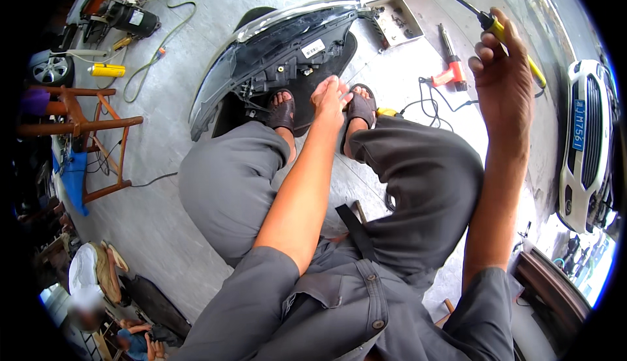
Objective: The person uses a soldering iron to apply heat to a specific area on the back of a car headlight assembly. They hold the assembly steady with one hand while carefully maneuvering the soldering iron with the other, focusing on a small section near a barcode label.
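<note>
My left hand [330,98] is between my two sandalled feet, at the near edge of a car headlight [261,57]. Its fingers are pinched together; a faint thin line runs from near the fingertips, and what they hold is too small to tell. Raised at the right, my right hand [506,77] is closed around the yellow handle of a tool [496,30]. A long dark shaft extends from that handle toward the upper left, out of view. The headlight lies with its housing, connectors and white label showing, on a black pad [339,61].
A box of small parts [398,21] touches the headlight's far right end. Right of it lies a red heat gun [450,67] with a black cord. A wooden stool frame [81,126] and a yellow can [106,70] stand left. A white car front [581,145] is far right.
</note>
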`<state>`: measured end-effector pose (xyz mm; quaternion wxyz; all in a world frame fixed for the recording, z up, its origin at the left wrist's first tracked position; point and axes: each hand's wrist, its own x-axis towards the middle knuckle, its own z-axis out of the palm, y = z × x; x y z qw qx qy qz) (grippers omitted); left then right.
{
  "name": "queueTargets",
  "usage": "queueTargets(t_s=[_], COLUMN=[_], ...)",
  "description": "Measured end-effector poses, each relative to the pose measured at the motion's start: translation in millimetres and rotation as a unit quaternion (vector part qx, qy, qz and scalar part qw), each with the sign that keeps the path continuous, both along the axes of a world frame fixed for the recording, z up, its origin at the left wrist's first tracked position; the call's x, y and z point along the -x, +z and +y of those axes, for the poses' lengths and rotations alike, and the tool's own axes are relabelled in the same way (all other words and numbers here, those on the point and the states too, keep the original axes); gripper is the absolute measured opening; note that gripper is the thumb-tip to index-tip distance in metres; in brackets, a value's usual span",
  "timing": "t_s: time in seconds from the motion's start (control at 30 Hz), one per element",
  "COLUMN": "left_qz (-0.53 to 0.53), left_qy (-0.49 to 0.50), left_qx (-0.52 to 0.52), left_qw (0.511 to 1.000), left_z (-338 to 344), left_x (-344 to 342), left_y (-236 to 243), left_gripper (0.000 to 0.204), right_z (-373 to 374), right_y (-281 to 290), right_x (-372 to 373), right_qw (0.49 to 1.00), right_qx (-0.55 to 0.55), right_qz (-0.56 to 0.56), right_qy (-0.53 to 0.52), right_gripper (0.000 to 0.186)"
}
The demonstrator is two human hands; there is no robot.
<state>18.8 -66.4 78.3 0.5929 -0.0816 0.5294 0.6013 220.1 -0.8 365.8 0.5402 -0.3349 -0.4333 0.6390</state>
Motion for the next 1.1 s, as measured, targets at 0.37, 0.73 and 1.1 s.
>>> queueTargets(t_s=[0.37, 0.73, 1.1], left_qz=[-0.111, -0.146, -0.157], left_qy=[0.11, 0.14, 0.141], left_qx=[0.007, -0.015, -0.002], left_qw=[0.988, 0.979, 0.978], left_z=[52.0, 74.6, 74.3], left_x=[3.4, 5.5, 10.1], left_y=[-47.3, -66.4, -64.3], left_gripper=[0.045, 0.042, 0.039], right_z=[36.3, 52.7, 40.2], right_y=[-122.1, -205.2, -234.1], right_x=[-21.6, -4.1, 11.4], right_qw=[0.967, 0.949, 0.948], right_qx=[0.206, 0.262, 0.293], right_qz=[0.131, 0.157, 0.107], right_qy=[-0.074, -0.075, -0.061], right_gripper=[0.032, 0.03, 0.034])
